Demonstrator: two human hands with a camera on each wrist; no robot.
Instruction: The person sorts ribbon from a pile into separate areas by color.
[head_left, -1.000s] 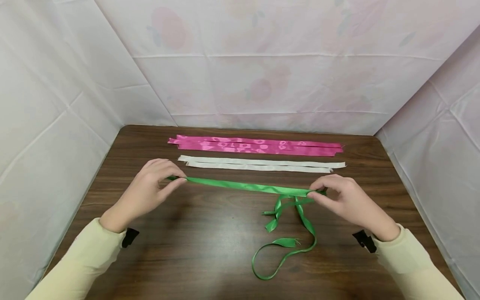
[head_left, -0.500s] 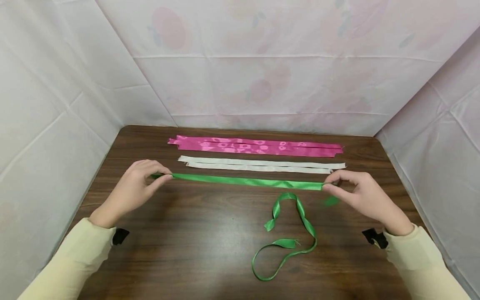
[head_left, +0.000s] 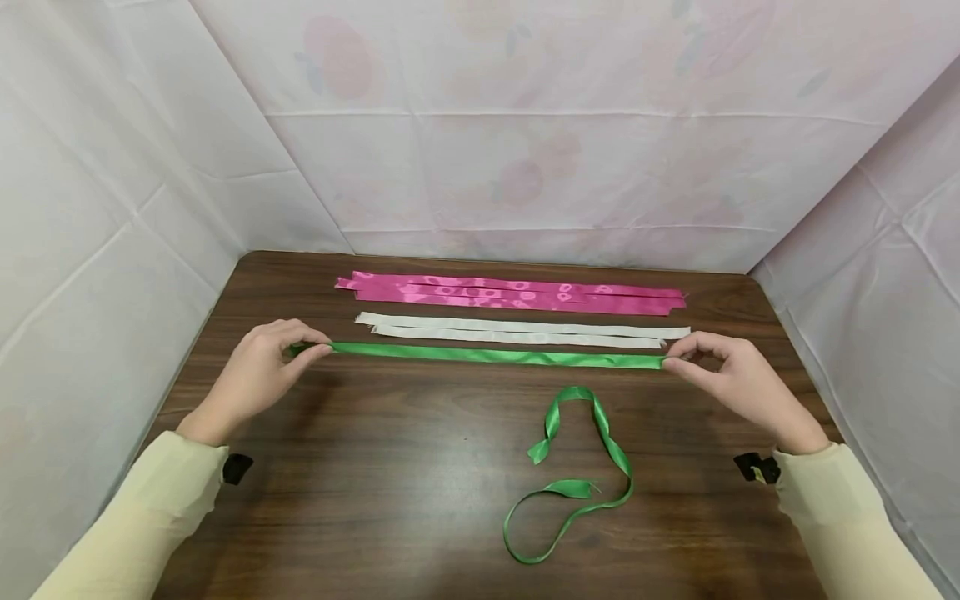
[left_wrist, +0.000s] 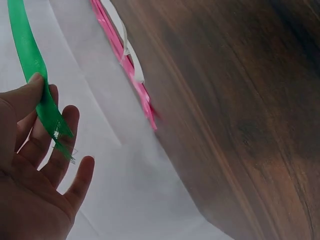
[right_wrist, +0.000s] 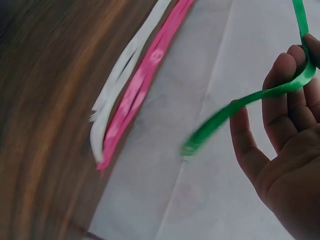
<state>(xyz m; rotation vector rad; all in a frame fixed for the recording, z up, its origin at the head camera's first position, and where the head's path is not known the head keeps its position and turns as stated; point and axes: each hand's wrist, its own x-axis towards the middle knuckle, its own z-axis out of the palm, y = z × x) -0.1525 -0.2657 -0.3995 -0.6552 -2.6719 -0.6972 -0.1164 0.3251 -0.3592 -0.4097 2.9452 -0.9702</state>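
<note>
A green satin ribbon is stretched nearly straight between both hands, just in front of the white ribbons. At its left end my left hand pinches it between thumb and fingers; a short frayed tail hangs past the fingertips in the left wrist view. My right hand pinches the other end, and a longer loose tail droops across the fingers in the right wrist view. A second green ribbon lies curled on the table, nearer the front and right of the middle.
Pink ribbons lie side by side along the back of the brown wooden table, behind the white ones. Pale fabric walls stand behind and at both sides of the table.
Both hands have moved apart, and the held ribbon has come up close to the white ribbons and been drawn straighter. Its loose part has come away from over the curled green ribbon.
</note>
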